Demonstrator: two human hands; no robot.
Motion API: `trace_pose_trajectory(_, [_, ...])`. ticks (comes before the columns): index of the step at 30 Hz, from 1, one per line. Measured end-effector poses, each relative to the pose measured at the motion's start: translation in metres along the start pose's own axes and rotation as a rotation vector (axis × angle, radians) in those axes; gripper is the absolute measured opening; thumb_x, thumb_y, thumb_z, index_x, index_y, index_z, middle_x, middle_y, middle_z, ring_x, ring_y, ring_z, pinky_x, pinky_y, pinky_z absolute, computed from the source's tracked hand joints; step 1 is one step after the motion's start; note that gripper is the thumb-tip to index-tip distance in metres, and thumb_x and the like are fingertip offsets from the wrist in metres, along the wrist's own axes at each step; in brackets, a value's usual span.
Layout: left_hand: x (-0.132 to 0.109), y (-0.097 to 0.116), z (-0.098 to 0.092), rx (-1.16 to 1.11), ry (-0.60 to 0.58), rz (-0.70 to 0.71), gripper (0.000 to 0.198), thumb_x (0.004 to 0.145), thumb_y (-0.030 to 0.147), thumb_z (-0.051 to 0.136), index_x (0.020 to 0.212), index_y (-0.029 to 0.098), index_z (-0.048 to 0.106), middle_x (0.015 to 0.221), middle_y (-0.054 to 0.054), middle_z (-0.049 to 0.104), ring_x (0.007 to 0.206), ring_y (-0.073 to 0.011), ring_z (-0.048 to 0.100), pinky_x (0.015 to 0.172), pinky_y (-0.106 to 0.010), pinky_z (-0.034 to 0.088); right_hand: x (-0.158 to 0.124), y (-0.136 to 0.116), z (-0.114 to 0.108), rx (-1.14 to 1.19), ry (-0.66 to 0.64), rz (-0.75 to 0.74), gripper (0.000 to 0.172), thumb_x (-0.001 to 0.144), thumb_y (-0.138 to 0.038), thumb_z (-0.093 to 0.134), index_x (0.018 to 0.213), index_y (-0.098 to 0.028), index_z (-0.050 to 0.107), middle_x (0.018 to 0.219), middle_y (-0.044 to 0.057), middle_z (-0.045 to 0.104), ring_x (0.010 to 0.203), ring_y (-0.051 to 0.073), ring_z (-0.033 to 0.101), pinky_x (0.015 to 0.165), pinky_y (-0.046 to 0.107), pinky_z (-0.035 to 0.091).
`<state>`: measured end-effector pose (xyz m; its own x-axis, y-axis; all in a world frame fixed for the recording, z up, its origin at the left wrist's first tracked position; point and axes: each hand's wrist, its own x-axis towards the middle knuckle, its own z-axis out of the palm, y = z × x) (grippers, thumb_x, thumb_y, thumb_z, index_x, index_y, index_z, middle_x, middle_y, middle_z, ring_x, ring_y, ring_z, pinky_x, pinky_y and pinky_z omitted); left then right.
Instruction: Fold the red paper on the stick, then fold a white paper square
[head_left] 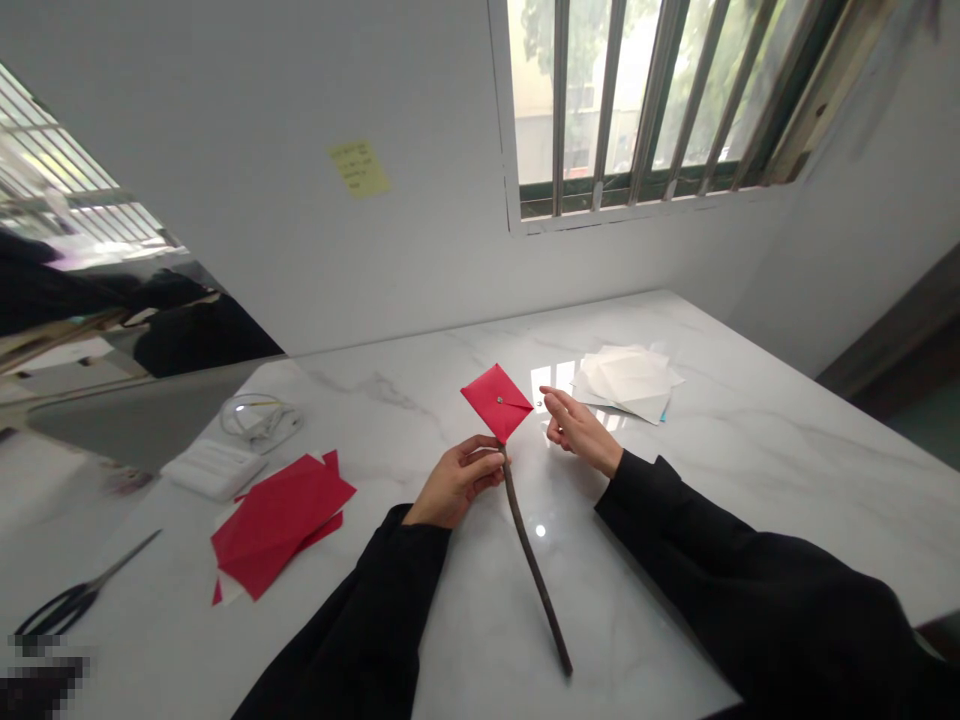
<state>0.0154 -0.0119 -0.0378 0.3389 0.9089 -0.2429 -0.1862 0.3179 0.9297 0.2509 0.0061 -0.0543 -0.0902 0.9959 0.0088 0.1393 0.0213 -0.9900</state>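
Head view: the left hand (454,483) has its fingers closed around a slender dark twig (534,565), which rises to a folded red paper square (498,402) at frame centre on the white marble counter (757,465). The right hand (582,432) is open, its fingers just beside the paper. Assessment: paper light, easily creased; twig stiff, best held along the shaft.

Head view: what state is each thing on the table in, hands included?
dark stick, held, slanting toward the wearer
folded red paper, diamond shape, on the stick's top end
left hand, closed around the stick
right hand, open, beside the paper
scissors, shut
red paper sheets, loose pile
white paper sheets, loose pile
white cable, coiled
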Motion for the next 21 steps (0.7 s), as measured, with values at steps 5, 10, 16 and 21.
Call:
trace_pose_trajectory(5, [0.0003, 0.0004, -0.0019, 0.007, -0.011, 0.005, 0.04, 0.065, 0.028, 0.095, 0.095, 0.013, 0.072, 0.087, -0.009, 0.076, 0.067, -0.0108, 0.063, 0.065, -0.021, 0.051, 0.0023, 0.0038, -0.0024, -0.175, -0.071, 0.013, 0.083, 0.093, -0.084, 0.031, 0.078, -0.014, 0.074, 0.053, -0.001, 0.047, 0.051, 0.013, 0.046, 0.056, 0.027, 0.037])
trace_pose_trajectory(10, [0.0013, -0.0006, -0.0023, 0.006, 0.0, -0.022, 0.045, 0.063, 0.029, 0.096, 0.097, 0.013, 0.071, 0.088, -0.008, 0.076, 0.07, -0.0108, 0.064, 0.068, -0.021, 0.051, 0.0025, 0.0029, -0.0029, -0.175, 0.073, -0.065, 0.077, 0.094, -0.082, 0.035, 0.101, -0.016, 0.074, 0.058, -0.002, 0.053, 0.055, 0.015, 0.051, 0.058, 0.027, 0.039])
trace_pose_trajectory(16, [0.0008, 0.0004, -0.0025, 0.02, -0.009, -0.034, 0.047, 0.062, 0.031, 0.097, 0.097, 0.014, 0.07, 0.087, -0.007, 0.075, 0.069, -0.0105, 0.062, 0.068, -0.022, 0.05, 0.0035, 0.0029, -0.0064, -0.182, -0.009, -0.021, 0.079, 0.096, -0.081, 0.032, 0.096, -0.016, 0.078, 0.056, 0.0, 0.055, 0.055, 0.015, 0.054, 0.059, 0.028, 0.042])
trace_pose_trajectory(21, [0.0001, 0.0024, -0.002, 0.019, -0.003, -0.039, 0.049, 0.061, 0.031, 0.097, 0.097, 0.014, 0.068, 0.086, -0.007, 0.075, 0.067, -0.0097, 0.061, 0.067, -0.021, 0.048, 0.0031, 0.0014, -0.0072, -0.225, -0.016, -0.019, 0.084, 0.096, -0.081, 0.029, 0.07, -0.016, 0.074, 0.052, 0.001, 0.05, 0.054, 0.015, 0.053, 0.06, 0.029, 0.041])
